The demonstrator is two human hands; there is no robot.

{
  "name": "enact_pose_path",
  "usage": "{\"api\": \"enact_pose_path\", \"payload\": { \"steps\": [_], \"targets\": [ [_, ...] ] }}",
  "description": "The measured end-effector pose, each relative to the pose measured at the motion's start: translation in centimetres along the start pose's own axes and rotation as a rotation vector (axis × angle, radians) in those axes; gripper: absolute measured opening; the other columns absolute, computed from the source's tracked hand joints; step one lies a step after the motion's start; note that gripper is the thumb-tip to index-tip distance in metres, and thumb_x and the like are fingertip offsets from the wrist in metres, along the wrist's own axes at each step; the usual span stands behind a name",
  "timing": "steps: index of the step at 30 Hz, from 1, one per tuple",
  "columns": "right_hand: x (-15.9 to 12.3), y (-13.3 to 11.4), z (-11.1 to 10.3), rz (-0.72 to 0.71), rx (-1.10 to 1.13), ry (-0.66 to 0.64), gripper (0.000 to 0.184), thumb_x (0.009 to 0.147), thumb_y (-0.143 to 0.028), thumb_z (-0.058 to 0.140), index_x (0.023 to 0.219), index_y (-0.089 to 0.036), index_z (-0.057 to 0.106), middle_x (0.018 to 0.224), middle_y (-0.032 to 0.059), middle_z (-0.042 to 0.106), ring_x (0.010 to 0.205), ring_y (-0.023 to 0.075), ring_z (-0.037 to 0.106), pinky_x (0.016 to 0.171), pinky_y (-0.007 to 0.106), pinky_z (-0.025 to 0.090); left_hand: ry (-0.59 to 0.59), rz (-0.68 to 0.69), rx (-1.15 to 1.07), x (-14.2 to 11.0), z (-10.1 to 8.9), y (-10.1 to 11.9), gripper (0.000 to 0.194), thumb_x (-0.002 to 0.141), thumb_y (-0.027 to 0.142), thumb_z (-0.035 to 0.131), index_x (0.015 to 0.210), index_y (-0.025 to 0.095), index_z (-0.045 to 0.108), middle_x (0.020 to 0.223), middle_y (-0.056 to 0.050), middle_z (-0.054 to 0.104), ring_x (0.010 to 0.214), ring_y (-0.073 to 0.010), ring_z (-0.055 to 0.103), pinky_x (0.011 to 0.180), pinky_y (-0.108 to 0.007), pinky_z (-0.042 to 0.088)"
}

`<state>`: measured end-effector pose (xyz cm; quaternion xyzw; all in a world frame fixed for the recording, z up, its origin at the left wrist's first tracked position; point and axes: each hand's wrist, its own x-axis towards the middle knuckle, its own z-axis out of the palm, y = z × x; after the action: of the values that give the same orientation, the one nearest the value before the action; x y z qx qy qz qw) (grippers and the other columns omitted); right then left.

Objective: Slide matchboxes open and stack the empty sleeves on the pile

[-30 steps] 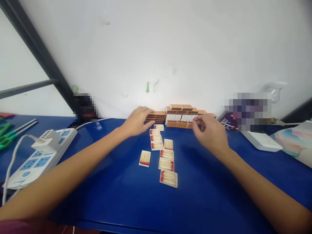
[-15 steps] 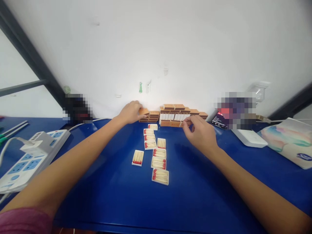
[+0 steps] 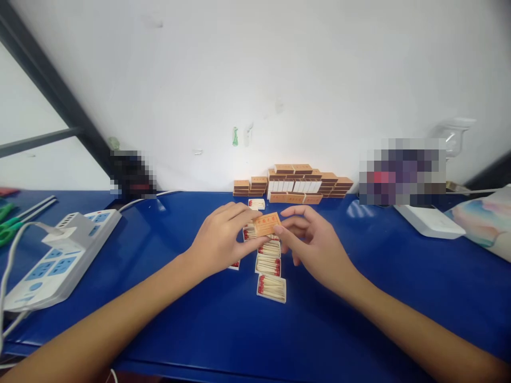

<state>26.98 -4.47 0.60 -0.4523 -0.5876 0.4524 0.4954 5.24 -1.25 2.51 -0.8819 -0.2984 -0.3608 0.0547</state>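
Over the rows of match trays, my left hand (image 3: pixel 223 236) holds an orange matchbox (image 3: pixel 266 224) between thumb and fingers, its printed face towards me. My right hand (image 3: pixel 313 239) has its thumb on the box's lower right corner, with curled fingers beside that end. Below lie open white trays of red-tipped matches, among them a front tray (image 3: pixel 272 288) and a back tray (image 3: pixel 256 204). My left hand partly covers several of them. Against the wall stands a stepped stack of matchboxes (image 3: pixel 295 198), with white boxes in its middle layer. A smaller matchbox stack (image 3: pixel 241 188) is left of it.
A white power strip (image 3: pixel 85 255) with a plugged-in adapter and cables lies on the left of the blue table (image 3: pixel 179 330). Green-handled scissors (image 3: pixel 11 226) are beyond it. To the right are a white flat device (image 3: pixel 431 221) and a tissue pack (image 3: pixel 485 223).
My left hand has brought a matchbox from the small left stack towards me, over the trays. My right hand has left the large stack and come to the same box. The view has shifted slightly.
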Motion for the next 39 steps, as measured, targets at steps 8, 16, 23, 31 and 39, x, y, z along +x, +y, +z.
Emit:
{"api": "enact_pose_path", "payload": {
  "steps": [8,16,23,31,39],
  "targets": [
    [0.2,0.3,-0.4,0.010,0.000,-0.057,0.033,0.090,-0.050,0.074,0.103,-0.023,0.060,0.087,0.0030,0.070,0.064,0.0152,0.061,0.040,0.023,0.048,0.066,-0.064,-0.142,-1.6,0.7,-0.3,0.032,0.090,0.035,0.078,0.115,0.018,0.068,0.103,-0.008,0.074,0.093,-0.0209,0.068,0.082,-0.039,0.059],
    [-0.1,-0.3,-0.2,0.019,-0.037,-0.148,0.034,0.095,-0.054,0.068,0.093,-0.020,0.070,0.075,0.0017,0.067,0.056,0.0120,0.057,0.042,0.022,0.047,0.077,-0.042,-0.151,-1.9,0.7,0.0,0.037,0.090,0.034,0.079,0.121,0.018,0.068,0.106,-0.008,0.077,0.092,-0.0198,0.068,0.082,-0.038,0.059],
    [2.2,0.5,-2.7,-0.023,-0.117,0.155,0.037,0.090,-0.056,0.071,0.083,-0.020,0.066,0.060,-0.0008,0.062,0.044,0.0116,0.052,0.041,0.024,0.043,0.116,-0.136,-0.112,-1.6,0.4,-0.6,0.032,0.090,0.037,0.079,0.115,0.019,0.072,0.099,-0.006,0.078,0.086,-0.0193,0.069,0.077,-0.037,0.059],
    [8.2,2.3,-11.7,-0.168,-0.228,0.764,0.030,0.088,-0.043,0.071,0.103,-0.022,0.055,0.086,0.0072,0.073,0.055,0.0166,0.060,0.043,0.027,0.041,-0.133,0.111,-0.500,-2.6,0.0,4.6,0.041,0.085,0.044,0.081,0.116,0.019,0.071,0.093,-0.005,0.079,0.081,-0.0194,0.070,0.077,-0.037,0.060],
    [11.7,6.6,-18.0,-0.068,-0.679,0.838,0.027,0.093,-0.037,0.058,0.108,-0.014,0.057,0.088,0.0166,0.074,0.066,0.0205,0.065,0.064,0.034,0.049,-0.389,0.356,-0.406,-4.7,1.4,7.1,0.031,0.092,0.043,0.072,0.106,0.016,0.070,0.108,-0.009,0.074,0.100,-0.0236,0.066,0.091,-0.038,0.053]
  ]
}}
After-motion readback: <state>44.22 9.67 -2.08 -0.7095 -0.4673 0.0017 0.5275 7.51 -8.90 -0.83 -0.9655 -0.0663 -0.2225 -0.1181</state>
